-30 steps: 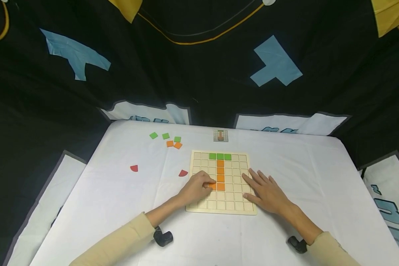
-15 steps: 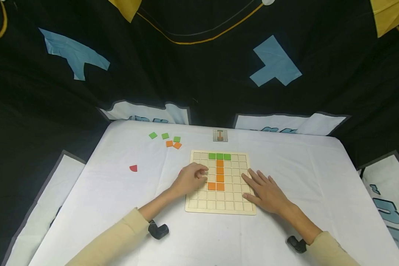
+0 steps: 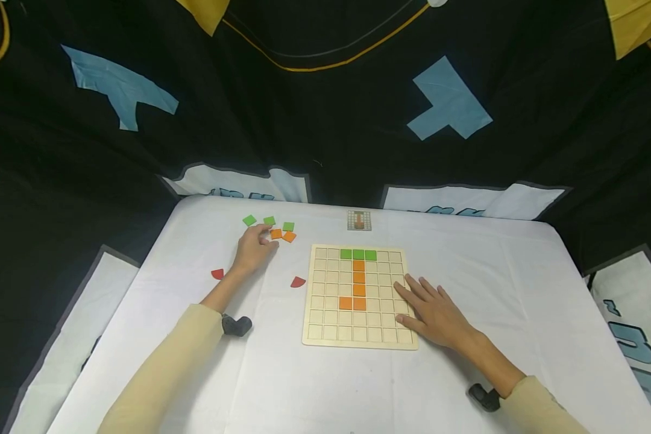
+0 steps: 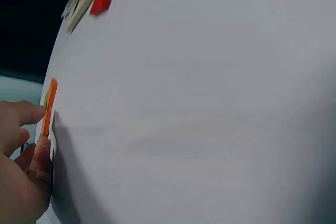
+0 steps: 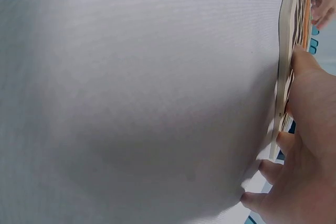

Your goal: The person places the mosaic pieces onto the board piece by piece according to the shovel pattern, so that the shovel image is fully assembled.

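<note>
My left hand [image 3: 254, 246] is at the loose tiles on the back left of the table. Its thumb and index finger are spread apart at an orange square tile [image 3: 276, 234]. In the left wrist view, orange edges [image 4: 51, 106] show right by those fingertips. A second orange tile [image 3: 289, 237] lies beside the first, and green tiles [image 3: 289, 226] lie just behind. My right hand [image 3: 436, 313] rests with spread fingers on the right edge of a wooden grid board [image 3: 320, 334]. Set in the board are a row of green squares [image 3: 358, 255] and several orange squares [image 3: 360, 278].
One red quarter-round piece [image 3: 298, 282] lies left of the board, another red piece [image 3: 217, 274] beside my left forearm. A small pattern card [image 3: 359, 220] lies behind the board. A black curtain [image 3: 314, 120] hangs past the table's far edge.
My left hand has left the orange square at the board's lower left and moved back and left to the loose tiles. The right hand stays on the board.
</note>
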A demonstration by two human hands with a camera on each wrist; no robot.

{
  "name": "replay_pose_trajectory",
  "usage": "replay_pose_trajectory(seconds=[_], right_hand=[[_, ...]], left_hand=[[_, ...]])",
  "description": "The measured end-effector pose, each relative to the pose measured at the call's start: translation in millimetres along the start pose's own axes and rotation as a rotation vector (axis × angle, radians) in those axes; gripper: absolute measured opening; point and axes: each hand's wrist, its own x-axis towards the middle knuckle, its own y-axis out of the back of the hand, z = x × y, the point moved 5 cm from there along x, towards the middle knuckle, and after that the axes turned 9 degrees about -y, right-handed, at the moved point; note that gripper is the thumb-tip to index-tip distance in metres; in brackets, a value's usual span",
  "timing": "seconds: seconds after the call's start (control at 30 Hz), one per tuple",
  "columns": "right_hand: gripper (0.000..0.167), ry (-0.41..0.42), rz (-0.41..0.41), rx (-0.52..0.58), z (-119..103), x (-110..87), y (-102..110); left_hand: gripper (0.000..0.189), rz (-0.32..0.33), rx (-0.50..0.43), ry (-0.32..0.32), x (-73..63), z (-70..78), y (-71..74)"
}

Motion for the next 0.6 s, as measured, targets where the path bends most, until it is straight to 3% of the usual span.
replay_pose_trajectory(seconds=[0.2, 0.37, 0.6], right_hand=[[0.070, 0.001, 0.005, 0.001, -1.6, 0.1, 1.5], [0.069, 0.003, 0.007, 0.001, -3.1, -0.8, 1.8], [0.069, 0.001, 0.007, 0.001, -2.7, -1.4, 1.9]], left_hand=[[0.044, -0.037, 0.100, -0.067, 10.0, 1.2, 1.7], [0.036, -0.053, 0.140, -0.066, 10.7, 3.1, -0.4], [0.035, -0.038, 0.119, -0.049, 6.4, 3.6, 1.3]])
